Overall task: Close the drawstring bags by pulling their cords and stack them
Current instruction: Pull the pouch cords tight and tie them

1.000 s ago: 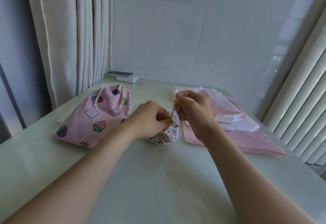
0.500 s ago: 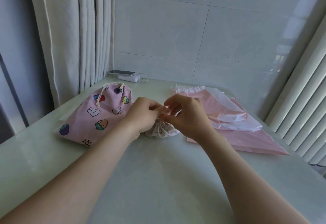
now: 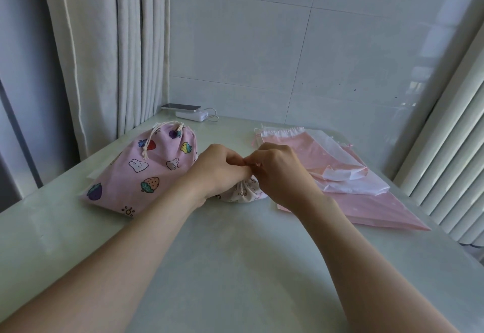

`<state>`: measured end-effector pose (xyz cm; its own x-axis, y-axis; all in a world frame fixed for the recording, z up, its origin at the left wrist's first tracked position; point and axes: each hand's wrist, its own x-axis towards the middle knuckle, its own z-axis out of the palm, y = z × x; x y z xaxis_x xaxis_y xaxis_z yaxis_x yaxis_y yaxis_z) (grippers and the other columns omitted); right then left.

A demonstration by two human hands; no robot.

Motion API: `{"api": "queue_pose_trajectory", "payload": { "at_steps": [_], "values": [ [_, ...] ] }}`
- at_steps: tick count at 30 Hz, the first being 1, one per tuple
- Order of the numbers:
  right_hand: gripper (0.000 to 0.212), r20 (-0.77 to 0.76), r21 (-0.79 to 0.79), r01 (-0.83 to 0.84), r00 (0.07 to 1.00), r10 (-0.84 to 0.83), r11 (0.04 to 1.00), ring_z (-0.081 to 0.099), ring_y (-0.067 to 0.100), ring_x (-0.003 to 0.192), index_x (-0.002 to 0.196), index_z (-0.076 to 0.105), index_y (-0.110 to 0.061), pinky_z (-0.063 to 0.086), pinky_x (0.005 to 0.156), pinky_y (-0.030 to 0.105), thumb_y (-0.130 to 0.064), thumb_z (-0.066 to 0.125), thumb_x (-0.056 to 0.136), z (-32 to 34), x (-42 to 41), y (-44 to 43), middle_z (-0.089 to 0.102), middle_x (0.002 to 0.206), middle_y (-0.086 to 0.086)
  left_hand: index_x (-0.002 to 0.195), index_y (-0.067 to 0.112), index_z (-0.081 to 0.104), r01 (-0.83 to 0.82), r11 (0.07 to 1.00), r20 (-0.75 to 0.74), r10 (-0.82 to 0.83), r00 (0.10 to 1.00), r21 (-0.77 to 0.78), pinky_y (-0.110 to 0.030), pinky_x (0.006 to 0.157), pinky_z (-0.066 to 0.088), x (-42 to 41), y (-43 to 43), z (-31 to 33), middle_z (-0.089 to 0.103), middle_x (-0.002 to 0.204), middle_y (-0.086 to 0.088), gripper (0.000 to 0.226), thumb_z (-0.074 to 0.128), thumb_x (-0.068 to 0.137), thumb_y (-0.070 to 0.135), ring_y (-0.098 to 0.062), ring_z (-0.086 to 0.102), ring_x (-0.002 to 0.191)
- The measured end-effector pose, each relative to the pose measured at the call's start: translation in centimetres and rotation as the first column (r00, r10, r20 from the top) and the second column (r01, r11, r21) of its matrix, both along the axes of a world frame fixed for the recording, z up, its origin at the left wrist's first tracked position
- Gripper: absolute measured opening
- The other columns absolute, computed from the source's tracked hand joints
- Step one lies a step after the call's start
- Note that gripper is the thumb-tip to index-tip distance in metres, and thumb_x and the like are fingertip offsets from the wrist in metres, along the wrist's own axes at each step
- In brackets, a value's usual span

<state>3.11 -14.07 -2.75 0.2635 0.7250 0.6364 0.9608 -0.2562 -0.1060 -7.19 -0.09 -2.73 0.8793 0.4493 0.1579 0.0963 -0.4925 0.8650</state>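
A small white drawstring bag (image 3: 245, 192) with a rabbit print sits gathered at the table's centre. My left hand (image 3: 220, 170) and my right hand (image 3: 281, 173) meet just above it, both with curled fingers pinching its bunched mouth and cord. The cord itself is mostly hidden by my fingers. To the left lies a larger pink bag (image 3: 146, 173) with fruit and rabbit prints, its mouth drawn shut by a cream cord (image 3: 150, 141). On the right lie flat pink and white drawstring bags (image 3: 361, 188), overlapping each other.
The pale green table (image 3: 235, 267) stretches toward me. A phone on a white power bank (image 3: 190, 112) sits at the back by the tiled wall. A curtain (image 3: 104, 52) hangs at the left and vertical blinds (image 3: 453, 149) at the right.
My right hand has come down from a raised pull on the cord to the small bag's mouth. Both hands now sit close together on the gathered top.
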Motion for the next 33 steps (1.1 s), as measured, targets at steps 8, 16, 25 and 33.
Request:
{"api": "queue_pose_trajectory", "payload": {
  "at_steps": [8, 16, 25, 33],
  "values": [
    [0.016, -0.157, -0.034, 0.168, 0.972, -0.172, 0.985, 0.067, 0.023, 0.081, 0.092, 0.081, -0.016, 0.058, 0.072, 0.041, -0.012, 0.066, 0.087, 0.5, -0.9, 0.5, 0.074, 0.086, 0.003, 0.092, 0.026, 0.072, -0.176, 0.974, 0.149, 0.155, 0.977, 0.143, -0.024, 0.071, 0.052, 0.2, -0.4, -0.5, 0.077, 0.082, 0.01, 0.01, 0.08, 0.086, 0.026, -0.005, 0.071, 0.084],
    [0.013, -0.807, 0.039, 0.143, 0.587, -0.053, 0.989, 0.053, 0.012, 0.059, 0.082, 0.081, -0.013, 0.045, 0.059, 0.029, -0.016, 0.074, 0.092, 1.4, -1.1, 0.0, 0.067, 0.064, 0.002, 0.07, 0.027, 0.075, -0.192, 0.942, 0.318, 0.099, 0.943, 0.275, -0.038, 0.075, 0.062, 0.2, 0.6, -1.0, 0.076, 0.071, 0.011, 0.034, 0.069, 0.081, -0.004, -0.008, 0.074, 0.072],
    [0.021, -0.965, 0.049, 0.197, 0.262, -0.005, 0.979, 0.044, 0.021, 0.059, 0.098, 0.075, 0.01, 0.038, 0.057, 0.031, -0.01, 0.071, 0.094, 1.2, -0.6, -0.3, 0.05, 0.071, 0.011, 0.079, 0.03, 0.08, -0.166, 0.923, 0.287, 0.064, 0.956, 0.346, -0.022, 0.07, 0.057, -0.1, 0.2, -0.5, 0.076, 0.076, 0.015, 0.018, 0.075, 0.081, 0.014, 0.002, 0.071, 0.072],
    [0.017, -0.972, 0.116, 0.159, 0.222, 0.079, 0.98, 0.044, 0.02, 0.06, 0.095, 0.076, 0.008, 0.038, 0.058, 0.032, -0.008, 0.071, 0.093, 0.8, 0.0, -0.5, 0.052, 0.073, 0.012, 0.085, 0.029, 0.076, -0.116, 0.91, 0.276, 0.002, 0.961, 0.397, -0.036, 0.084, 0.054, 0.1, 0.5, -0.8, 0.069, 0.093, 0.012, 0.009, 0.085, 0.084, 0.03, -0.012, 0.066, 0.092]
  ]
}}
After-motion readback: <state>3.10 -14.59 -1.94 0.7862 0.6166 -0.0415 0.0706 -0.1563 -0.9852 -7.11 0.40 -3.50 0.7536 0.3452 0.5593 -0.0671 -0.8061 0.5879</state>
